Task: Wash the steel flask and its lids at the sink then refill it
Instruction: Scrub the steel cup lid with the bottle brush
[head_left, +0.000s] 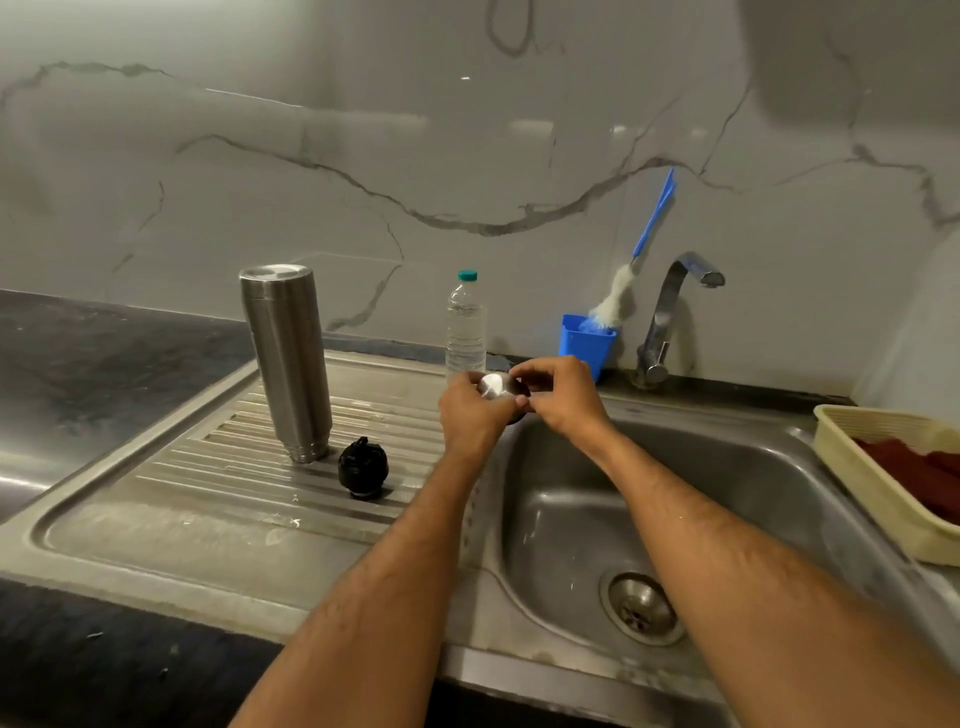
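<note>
The steel flask (287, 364) stands upside down on the ribbed draining board (156, 499). A black stopper lid (363, 467) lies beside its base. At the far left rim of the sink basin (582, 519), my left hand (470, 415) and my right hand (561, 397) both grip a small steel lid (496, 386) with a white inside. Fingers hide most of it. A plastic water bottle (466, 325) with a teal cap stands behind my hands.
A blue holder (584, 343) with a blue-handled bottle brush (631, 280) sits by the wall. The tap (670, 312) is right of it, with no water running. A cream basket (872, 483) with red cloth rests on the sink's right edge. Dark counter lies left.
</note>
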